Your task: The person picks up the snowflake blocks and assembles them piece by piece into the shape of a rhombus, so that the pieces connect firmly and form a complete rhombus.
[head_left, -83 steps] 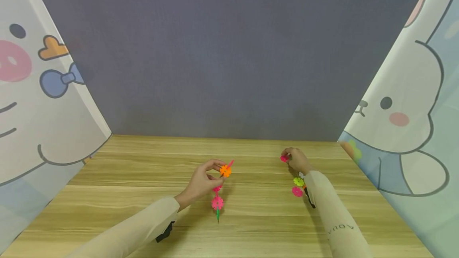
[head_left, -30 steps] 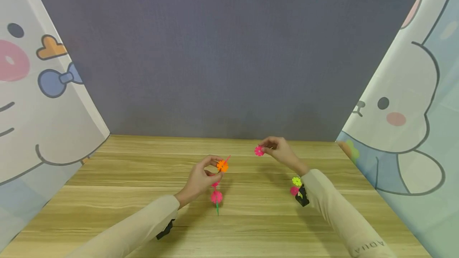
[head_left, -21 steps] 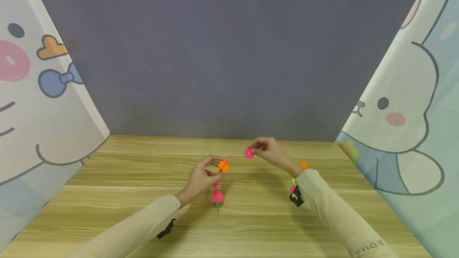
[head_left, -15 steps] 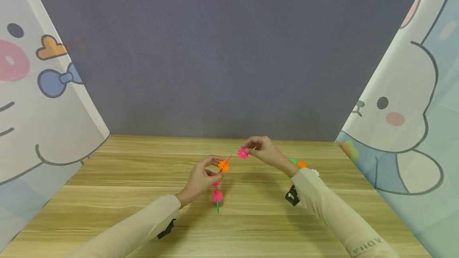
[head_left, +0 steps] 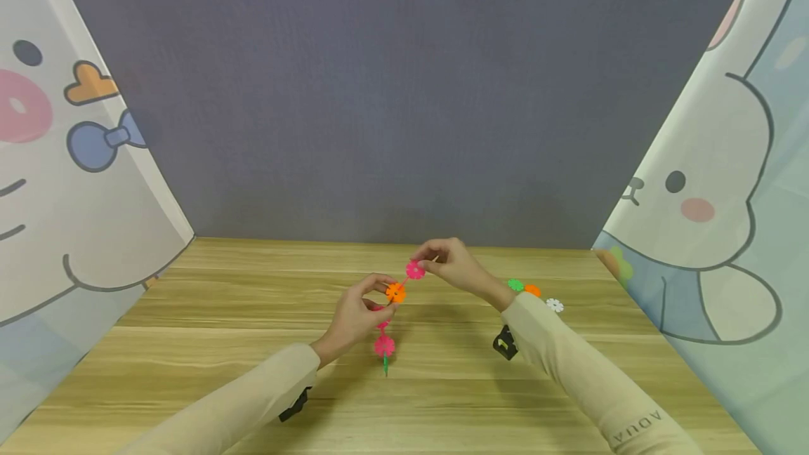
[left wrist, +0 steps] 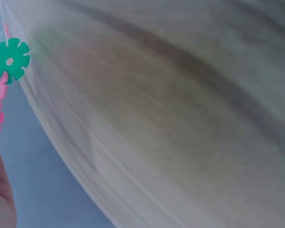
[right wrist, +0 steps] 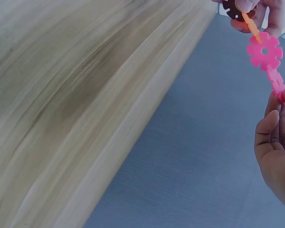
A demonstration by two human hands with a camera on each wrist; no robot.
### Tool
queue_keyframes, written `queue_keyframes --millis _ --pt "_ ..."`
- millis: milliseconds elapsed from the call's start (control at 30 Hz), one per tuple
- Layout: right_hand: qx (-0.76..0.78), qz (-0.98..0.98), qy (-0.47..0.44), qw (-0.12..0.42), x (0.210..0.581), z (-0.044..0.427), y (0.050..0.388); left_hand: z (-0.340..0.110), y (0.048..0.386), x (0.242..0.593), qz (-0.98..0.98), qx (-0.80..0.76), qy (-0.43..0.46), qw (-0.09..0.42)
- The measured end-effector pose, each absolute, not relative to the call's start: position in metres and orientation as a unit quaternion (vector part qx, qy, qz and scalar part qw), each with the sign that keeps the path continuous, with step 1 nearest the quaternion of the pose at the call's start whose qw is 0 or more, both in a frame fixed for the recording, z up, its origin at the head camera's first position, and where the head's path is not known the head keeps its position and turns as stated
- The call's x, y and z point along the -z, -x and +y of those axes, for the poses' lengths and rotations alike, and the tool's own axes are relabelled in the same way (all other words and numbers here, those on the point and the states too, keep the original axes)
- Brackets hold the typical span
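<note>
My left hand pinches a chain of interlocking snowflake discs near its orange disc. Below the fingers hang pink discs, including a lower pink disc, and a green disc at the bottom end. Thumb and fingers of my right hand pinch a single pink disc. In the right wrist view this disc, seen edge-on, meets the rim of the chain's top pink disc. A brown disc lies at the left fingertips there. Whether the two pink slots are engaged I cannot tell.
Loose discs lie on the wooden table beside the right forearm: green, orange and white. A dark panel stands behind the table, with cartoon-printed panels on both sides. Black wrist devices show under each sleeve.
My right hand has lifted a pink disc from the right side and carried it left to the chain's upper end. The left hand has stayed nearly still, holding the chain.
</note>
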State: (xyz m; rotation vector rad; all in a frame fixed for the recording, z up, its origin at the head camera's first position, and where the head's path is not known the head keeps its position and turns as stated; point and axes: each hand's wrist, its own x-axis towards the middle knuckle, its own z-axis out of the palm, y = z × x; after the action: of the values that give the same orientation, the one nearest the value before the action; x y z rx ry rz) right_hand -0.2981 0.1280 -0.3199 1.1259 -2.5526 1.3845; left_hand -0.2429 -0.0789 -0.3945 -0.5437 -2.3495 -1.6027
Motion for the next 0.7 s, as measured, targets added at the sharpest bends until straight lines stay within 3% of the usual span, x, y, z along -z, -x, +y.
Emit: queue_keyframes --millis 400,700 --pt "-0.440 -0.821 -0.364 0.010 0.319 0.126 0.298 -0.076 0.239 0.394 -0.790 0.572 0.187 0.120" --pt "-0.459 -0.816 -0.353 0.000 0.321 0.122 0.297 -0.071 0.230 0.379 -0.762 0.620 0.164 0.091"
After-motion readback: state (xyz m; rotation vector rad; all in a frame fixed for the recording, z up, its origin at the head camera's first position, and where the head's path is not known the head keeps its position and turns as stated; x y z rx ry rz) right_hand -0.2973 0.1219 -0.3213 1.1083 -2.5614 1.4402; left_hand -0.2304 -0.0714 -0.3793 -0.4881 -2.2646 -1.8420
